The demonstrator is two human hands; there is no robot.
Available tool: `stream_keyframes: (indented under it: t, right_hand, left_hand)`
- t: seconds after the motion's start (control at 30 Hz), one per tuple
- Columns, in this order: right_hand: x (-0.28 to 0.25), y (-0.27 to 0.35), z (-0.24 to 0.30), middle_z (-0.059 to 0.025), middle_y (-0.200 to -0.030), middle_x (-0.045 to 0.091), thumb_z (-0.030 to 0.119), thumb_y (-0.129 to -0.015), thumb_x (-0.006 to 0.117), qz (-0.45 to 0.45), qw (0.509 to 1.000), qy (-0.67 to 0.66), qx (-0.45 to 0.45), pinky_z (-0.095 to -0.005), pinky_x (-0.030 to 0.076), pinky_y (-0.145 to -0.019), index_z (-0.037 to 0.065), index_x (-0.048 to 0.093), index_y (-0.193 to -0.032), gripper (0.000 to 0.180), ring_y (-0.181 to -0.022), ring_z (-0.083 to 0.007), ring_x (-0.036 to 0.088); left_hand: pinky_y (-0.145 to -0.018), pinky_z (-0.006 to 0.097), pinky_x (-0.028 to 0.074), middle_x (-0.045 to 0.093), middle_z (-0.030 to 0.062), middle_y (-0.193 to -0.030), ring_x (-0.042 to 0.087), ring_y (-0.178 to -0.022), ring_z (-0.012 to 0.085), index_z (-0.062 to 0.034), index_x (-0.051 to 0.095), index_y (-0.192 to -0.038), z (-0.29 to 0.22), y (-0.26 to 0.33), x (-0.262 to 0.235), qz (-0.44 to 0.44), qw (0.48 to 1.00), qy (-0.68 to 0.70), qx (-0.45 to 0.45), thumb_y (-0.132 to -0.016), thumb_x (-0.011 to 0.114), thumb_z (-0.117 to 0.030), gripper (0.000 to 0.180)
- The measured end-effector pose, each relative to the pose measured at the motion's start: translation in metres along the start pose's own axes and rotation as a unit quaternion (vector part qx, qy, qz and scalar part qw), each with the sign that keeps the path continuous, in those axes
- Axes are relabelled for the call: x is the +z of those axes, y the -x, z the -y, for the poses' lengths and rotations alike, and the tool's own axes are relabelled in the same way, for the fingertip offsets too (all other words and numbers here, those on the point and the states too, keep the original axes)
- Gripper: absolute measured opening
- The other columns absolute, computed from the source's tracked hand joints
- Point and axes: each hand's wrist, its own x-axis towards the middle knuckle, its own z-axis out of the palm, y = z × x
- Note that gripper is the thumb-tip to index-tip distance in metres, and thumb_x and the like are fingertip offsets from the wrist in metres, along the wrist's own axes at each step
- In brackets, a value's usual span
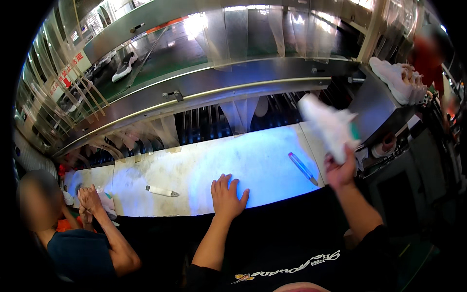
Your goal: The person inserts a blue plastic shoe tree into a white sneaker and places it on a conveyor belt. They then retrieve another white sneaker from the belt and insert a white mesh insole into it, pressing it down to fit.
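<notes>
My right hand [342,169] grips a white sneaker [325,121] at one end and holds it up over the right end of the pale workbench [209,168]. The shoe is smeared by motion, and a green patch shows near my fingers. Resting at the bench's near edge, my left hand [227,195] has its fingers spread and nothing in them. A slim blue pen-like tool [303,169] lies on the blue-lit surface between my hands. Farther left lies a white tool with a dark tip [162,191], whose exact kind I cannot make out.
Behind the bench runs a metal-framed conveyor [194,80] with clear plastic strips; a dark sneaker [125,66] lies on its green bed. Several white sneakers [394,78] stand on a ledge at the right. A co-worker [87,248] at the left handles a pale shoe [106,203].
</notes>
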Motion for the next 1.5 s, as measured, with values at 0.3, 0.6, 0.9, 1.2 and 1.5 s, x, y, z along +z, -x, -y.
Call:
stream_keyframes:
  t: [0.3, 0.6, 0.9, 1.2, 1.5]
  right_hand:
    - [0.232, -0.24, 0.221, -0.0081, -0.113, 0.07, 0.036, -0.104, 0.072, 0.111, 0.883, 0.241, -0.387, -0.0334, 0.056, -0.071, 0.006, 0.063, -0.132, 0.042, -0.087, -0.0164, 0.067]
    - [0.238, -0.355, 0.157, -0.0209, -0.12, 0.068, 0.029, -0.096, 0.079, 0.096, 0.396, 0.557, -0.723, -0.0463, 0.056, -0.1, 0.002, 0.062, -0.131, 0.047, -0.112, -0.037, 0.067]
    - [0.156, -0.266, 0.054, -0.0173, -0.128, 0.068, 0.049, -0.104, 0.058, 0.079, 0.41, 0.647, -0.638, -0.0505, 0.046, -0.103, 0.008, 0.065, -0.131, 0.049, -0.118, -0.0362, 0.064]
    - [0.141, -0.289, 0.027, -0.0136, -0.126, 0.068, 0.056, -0.099, 0.059, 0.023, 0.38, 0.516, -0.767, -0.0537, 0.041, -0.107, 0.011, 0.064, -0.135, 0.058, -0.118, -0.034, 0.062]
    - [0.137, -0.285, 0.032, -0.0108, -0.126, 0.066, 0.062, -0.097, 0.055, 0.022, 0.4, 0.555, -0.729, -0.0516, 0.036, -0.112, 0.011, 0.064, -0.132, 0.062, -0.122, -0.0311, 0.061]
  left_hand:
    - [-0.112, 0.054, 0.039, 0.065, 0.0194, -0.128, 0.057, -0.124, 0.0402, -0.0046, 0.076, -0.106, 0.002, -0.004, -0.007, -0.045, 0.998, -0.004, -0.032, -0.085, 0.083, -0.033, 0.036]
    - [-0.104, 0.052, 0.044, 0.066, 0.0151, -0.124, 0.058, -0.12, 0.0375, -0.0079, 0.072, -0.104, 0.003, -0.015, -0.003, -0.075, 0.997, 0.025, -0.022, -0.082, 0.085, -0.028, 0.032]
    - [-0.104, 0.052, 0.041, 0.062, 0.0153, -0.121, 0.055, -0.117, 0.0371, -0.0082, 0.067, -0.101, -0.01, -0.022, -0.001, -0.038, 0.998, -0.018, -0.039, -0.082, 0.082, -0.025, 0.03]
    - [-0.092, 0.052, 0.046, 0.064, 0.0179, -0.108, 0.06, -0.107, 0.0391, -0.0052, 0.068, -0.102, -0.01, -0.14, 0.038, 0.039, 0.999, 0.022, -0.002, -0.084, 0.08, -0.025, 0.029]
    - [-0.121, 0.051, 0.043, 0.054, 0.0275, -0.156, 0.053, -0.144, 0.0451, -0.0065, 0.051, -0.156, -0.014, -0.361, 0.182, 0.099, 0.994, -0.017, -0.05, -0.085, 0.082, -0.058, 0.093]
